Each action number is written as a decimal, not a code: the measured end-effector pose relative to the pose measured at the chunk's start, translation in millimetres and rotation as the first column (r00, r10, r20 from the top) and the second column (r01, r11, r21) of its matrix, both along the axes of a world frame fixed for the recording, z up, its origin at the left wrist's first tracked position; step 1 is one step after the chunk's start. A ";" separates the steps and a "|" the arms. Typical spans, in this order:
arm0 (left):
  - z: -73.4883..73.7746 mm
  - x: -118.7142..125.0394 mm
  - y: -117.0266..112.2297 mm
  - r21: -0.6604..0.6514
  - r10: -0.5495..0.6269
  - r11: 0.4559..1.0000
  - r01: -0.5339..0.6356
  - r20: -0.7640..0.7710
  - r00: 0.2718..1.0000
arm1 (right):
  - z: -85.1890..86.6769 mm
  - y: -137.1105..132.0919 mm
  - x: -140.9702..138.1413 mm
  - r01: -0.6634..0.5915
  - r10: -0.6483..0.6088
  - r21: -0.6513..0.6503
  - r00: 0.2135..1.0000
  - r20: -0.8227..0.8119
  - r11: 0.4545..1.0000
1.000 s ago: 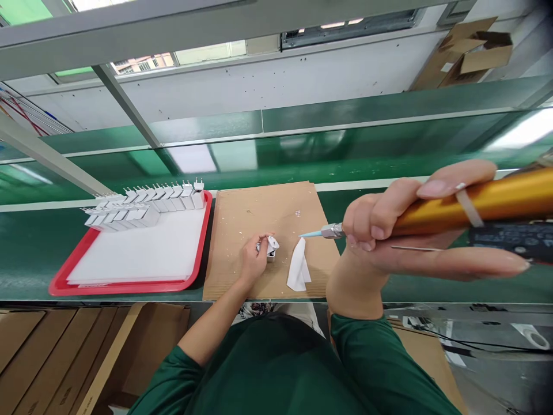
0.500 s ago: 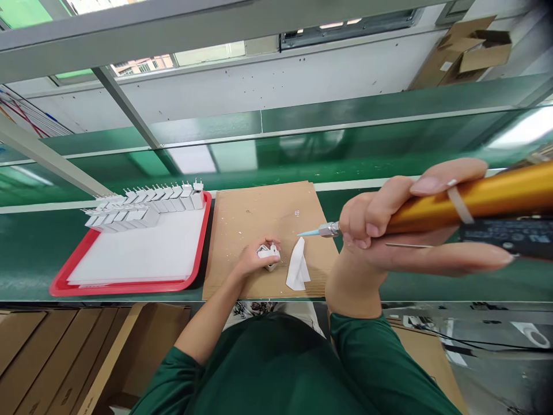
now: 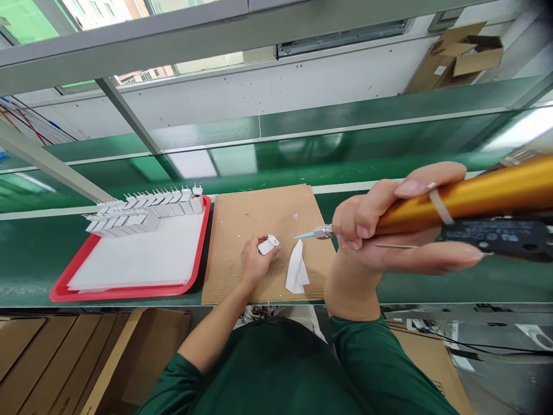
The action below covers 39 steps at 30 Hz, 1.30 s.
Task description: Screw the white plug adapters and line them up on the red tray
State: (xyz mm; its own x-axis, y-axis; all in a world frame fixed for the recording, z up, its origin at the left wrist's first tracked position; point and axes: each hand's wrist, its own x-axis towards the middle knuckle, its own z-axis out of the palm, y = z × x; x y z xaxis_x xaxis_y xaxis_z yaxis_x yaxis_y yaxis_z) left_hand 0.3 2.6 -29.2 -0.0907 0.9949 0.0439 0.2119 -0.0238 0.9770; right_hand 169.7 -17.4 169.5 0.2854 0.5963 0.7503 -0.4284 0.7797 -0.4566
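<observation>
Turned since an earlier frame, a white plug [image 3: 268, 245] is grasped by my left hand [image 3: 256, 263] over the cardboard [image 3: 259, 208]; right of it, I see my right hand [image 3: 368, 214] clasping a gold tool [image 3: 496, 190].

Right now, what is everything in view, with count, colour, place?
Workbench: one, green, centre
Tray: one, red, left
Liners: count unclear, white, in tray
Plug adapters: many, white, in tray
Cardboard sheet: one, brown, centre
Wipe: one, white, on cardboard sheet
Adapter housing: one, white, over cardboard sheet
Nozzled tool: one, gold, blue tip, right
Open carton: one, brown, upper right
Cartons: several, brown, lower left
Frame: one, grey, top
Wall: one, white, back
Left hand: one, bare, holding adapter housing
Right hand: one, bare, holding nozzled tool
Sleeves: two, green, bottom
</observation>
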 end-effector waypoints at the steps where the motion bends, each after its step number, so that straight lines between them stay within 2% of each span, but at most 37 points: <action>1: -0.2 -3.1 1.3 -0.013 -0.045 0.999 0.045 0.018 0.999 | 0.2 0.4 -0.2 0.007 -0.007 0.001 1.000 0.000 1.000; 5: -1.3 -9.5 3.5 -0.006 -0.201 0.979 0.204 0.160 0.966 | 1.1 1.0 -0.8 0.011 -0.011 0.000 1.000 0.002 1.000; 9: -4.9 -8.1 1.8 0.001 -0.224 0.973 0.229 0.200 0.954 | 2.1 -0.5 -1.1 0.021 -0.021 0.011 1.000 0.012 1.000; 13: -1.4 -9.8 -1.2 0.011 -0.248 0.969 0.248 0.038 0.968 | 2.3 -0.4 -2.0 0.026 -0.026 -0.002 1.000 -0.016 1.000; 17: 7.4 -17.6 -1.0 0.009 -0.363 0.928 0.372 -0.189 0.912 | 2.0 1.7 -2.9 0.020 -0.020 0.002 1.000 -0.016 1.000; 19: 8.8 -20.7 1.7 0.008 -0.325 0.941 0.340 -0.272 0.906 | 1.8 2.4 -3.2 0.027 -0.027 0.001 1.000 -0.011 1.000; 22: 6.7 -20.8 7.9 0.100 -0.130 0.979 0.176 -0.357 0.925 | 1.8 3.0 -3.0 0.038 -0.038 -0.003 0.999 0.001 0.999; 24: 4.2 -18.4 11.0 0.170 -0.062 0.977 0.132 -0.367 0.928 | 2.0 3.3 -2.4 0.050 -0.050 -0.009 0.999 0.011 0.999; 28: -0.4 -15.6 11.4 0.269 -0.037 0.956 0.119 -0.291 0.956 | 2.9 3.2 -1.6 0.074 -0.073 -0.019 0.997 0.031 0.997; 32: -3.1 -19.7 11.6 0.270 -0.049 0.954 0.127 -0.278 0.959 | 3.9 1.7 -2.9 0.093 -0.092 -0.034 0.995 0.027 0.995; 34: -2.8 -23.5 14.5 0.283 -0.101 0.937 0.204 -0.339 0.935 | 4.0 1.4 -3.2 0.085 -0.085 -0.040 0.996 0.016 0.996; 36: -1.7 -27.6 18.6 0.316 -0.123 0.901 0.299 -0.474 0.872 | 3.4 2.6 -2.3 0.060 -0.060 -0.034 0.998 -0.005 0.998; 39: -0.5 -32.3 24.1 0.346 0.019 0.875 0.340 -0.725 0.688 | 1.4 8.2 0.9 0.014 -0.014 0.012 1.000 -0.004 1.000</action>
State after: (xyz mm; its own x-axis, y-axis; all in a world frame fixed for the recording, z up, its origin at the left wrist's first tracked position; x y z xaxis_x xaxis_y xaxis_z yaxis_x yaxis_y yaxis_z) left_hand -32.0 26.7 -29.7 0.3043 0.8471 0.4357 0.7639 -0.4903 0.4197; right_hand 170.5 -9.2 170.9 0.2965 0.5834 0.7561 -0.4191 0.7909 -0.4459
